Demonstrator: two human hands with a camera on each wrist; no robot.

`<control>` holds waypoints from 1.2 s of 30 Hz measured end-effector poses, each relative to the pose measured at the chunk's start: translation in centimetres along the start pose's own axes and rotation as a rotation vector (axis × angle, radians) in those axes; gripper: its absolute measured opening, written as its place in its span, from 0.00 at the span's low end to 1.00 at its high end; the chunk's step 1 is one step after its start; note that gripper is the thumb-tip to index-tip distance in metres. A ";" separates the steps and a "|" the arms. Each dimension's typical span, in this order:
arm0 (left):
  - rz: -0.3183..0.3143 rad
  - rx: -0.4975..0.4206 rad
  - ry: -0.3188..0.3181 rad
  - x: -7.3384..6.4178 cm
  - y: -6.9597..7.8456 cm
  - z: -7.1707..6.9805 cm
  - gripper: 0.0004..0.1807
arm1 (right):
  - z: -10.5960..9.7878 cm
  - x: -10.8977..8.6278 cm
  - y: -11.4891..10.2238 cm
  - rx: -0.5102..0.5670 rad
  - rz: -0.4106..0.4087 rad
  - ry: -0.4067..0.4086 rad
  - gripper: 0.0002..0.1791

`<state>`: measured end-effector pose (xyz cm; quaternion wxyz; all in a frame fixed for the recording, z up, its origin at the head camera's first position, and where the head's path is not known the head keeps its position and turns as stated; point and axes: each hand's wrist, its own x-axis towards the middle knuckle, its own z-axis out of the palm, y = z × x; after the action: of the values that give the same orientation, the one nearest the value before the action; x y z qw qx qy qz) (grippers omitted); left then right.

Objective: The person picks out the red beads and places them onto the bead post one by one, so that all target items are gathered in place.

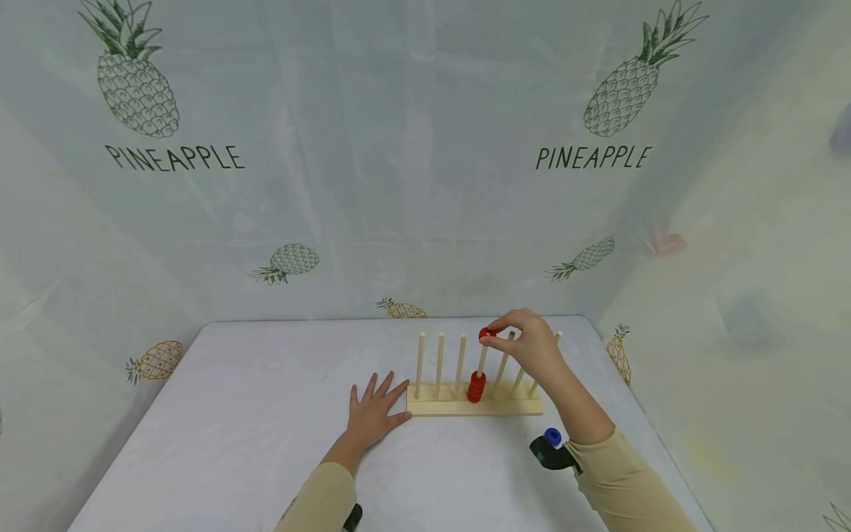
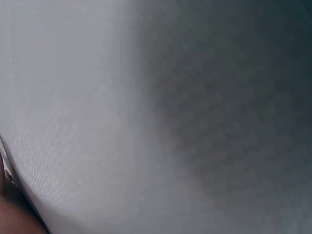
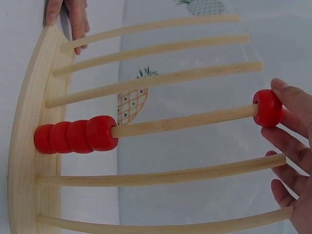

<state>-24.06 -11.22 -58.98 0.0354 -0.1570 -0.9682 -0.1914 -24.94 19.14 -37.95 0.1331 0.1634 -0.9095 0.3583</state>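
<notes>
Both hands of mine are working at the pale wooden peg stand. My right hand is pinching a glossy red round bead between thumb and fingertips, high above the stand's base; my left hand is holding nothing, its fingers spreading on the white tabletop beside the stand's left end, the thumb touching the near corner. That bead is sitting at the tip of the stand's fourth peg from the left, a slim round wooden rod, and four matching red beads are resting stacked at its foot.

I am judging the bead light, hard and a little slippery, best taken by its rounded rim, clear of the hole. The stand is looking stiff but light enough to slide, so its base end is offering the safest hold; the thin pegs are seeming poor handles.

My right hand is partly hiding the stand's right-hand pegs from above. The left wrist view is showing mostly blur and shadow. Near the stand's front right corner, a small round blue thing is showing beside a black wrist device; whether it is touching the tabletop, I cannot tell.
</notes>
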 end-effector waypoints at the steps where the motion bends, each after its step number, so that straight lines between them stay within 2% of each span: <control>1: -0.001 0.005 0.001 0.0 0.0 0.1 0.39 | 0.0 0.0 0.0 -0.002 -0.001 0.000 0.10; 4: 0.009 -0.012 0.012 0.0 -0.1 0.1 0.39 | 0.0 0.0 0.1 -0.003 -0.007 0.004 0.10; 12: -0.012 0.002 -0.040 0.0 0.3 -0.4 0.38 | 0.2 0.1 0.3 -0.023 -0.023 0.002 0.10; 18: -0.017 -0.012 -0.050 -0.1 0.8 -1.1 0.37 | 0.3 0.1 0.4 -0.034 -0.017 0.001 0.10; 30: 0.013 -0.015 -0.013 -0.2 0.7 -0.9 0.37 | 0.2 0.1 0.3 -0.043 -0.018 -0.014 0.11; 36: 0.007 -0.004 -0.009 -0.1 0.7 -0.8 0.37 | 0.3 0.1 0.5 -0.058 -0.053 -0.008 0.11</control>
<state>-23.70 -10.94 -58.04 0.0315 -0.1612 -0.9675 -0.1925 -25.26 19.28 -38.40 0.1437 0.1850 -0.9153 0.3276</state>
